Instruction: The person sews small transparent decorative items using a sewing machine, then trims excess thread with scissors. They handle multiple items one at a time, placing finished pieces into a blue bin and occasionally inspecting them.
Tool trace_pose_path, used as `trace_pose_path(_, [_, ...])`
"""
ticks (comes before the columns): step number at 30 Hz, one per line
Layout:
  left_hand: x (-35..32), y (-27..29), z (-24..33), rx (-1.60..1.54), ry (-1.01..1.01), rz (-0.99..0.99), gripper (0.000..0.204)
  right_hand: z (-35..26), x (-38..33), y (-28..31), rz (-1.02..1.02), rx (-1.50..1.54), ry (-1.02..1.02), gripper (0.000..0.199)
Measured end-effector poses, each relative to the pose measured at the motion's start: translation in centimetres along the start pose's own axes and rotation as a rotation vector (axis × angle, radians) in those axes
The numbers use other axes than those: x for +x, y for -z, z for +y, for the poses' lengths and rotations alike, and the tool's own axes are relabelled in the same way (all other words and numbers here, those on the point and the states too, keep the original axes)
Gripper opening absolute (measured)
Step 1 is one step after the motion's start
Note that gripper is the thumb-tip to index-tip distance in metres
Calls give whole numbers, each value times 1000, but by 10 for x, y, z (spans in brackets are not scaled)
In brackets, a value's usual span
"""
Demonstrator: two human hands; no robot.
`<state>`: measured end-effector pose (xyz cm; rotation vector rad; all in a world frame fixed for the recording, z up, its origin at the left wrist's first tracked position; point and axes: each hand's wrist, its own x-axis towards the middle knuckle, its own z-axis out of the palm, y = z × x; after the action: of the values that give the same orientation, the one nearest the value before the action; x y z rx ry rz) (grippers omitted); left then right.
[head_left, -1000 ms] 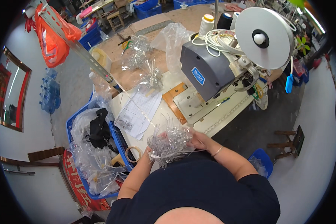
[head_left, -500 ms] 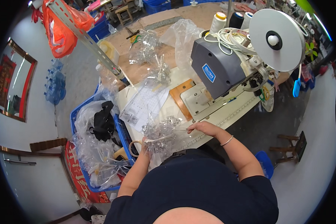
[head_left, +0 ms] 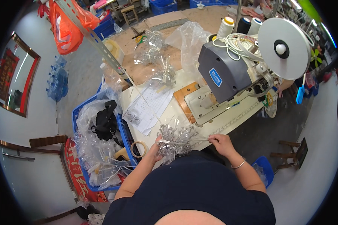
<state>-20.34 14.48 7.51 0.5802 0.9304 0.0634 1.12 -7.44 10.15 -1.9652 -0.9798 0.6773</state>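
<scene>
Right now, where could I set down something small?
Two patches: the white table strip between the machine and the right hand; and the brown board between the post and the clear plastic. Crowded: around the held bundle, with paper, tape and the stuffed bin.

White lettering [head_left: 215,77] is seen on a blue label [head_left: 216,82] on the sewing machine [head_left: 229,69]; pale characters [head_left: 71,154], on a red banner [head_left: 82,180].

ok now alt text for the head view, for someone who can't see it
A person's left hand holds a glinting, clear bundle at a white worktable, while the right hand pinches thin strands stretching from it. A grey sewing machine stands beyond, with a blue crate of plastic bags to the left.
</scene>
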Motion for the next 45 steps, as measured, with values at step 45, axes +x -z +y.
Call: trace_pose_path(45, [146, -5, 134, 294, -473, 227, 43, 81, -51, -17, -179, -464, -106, 8])
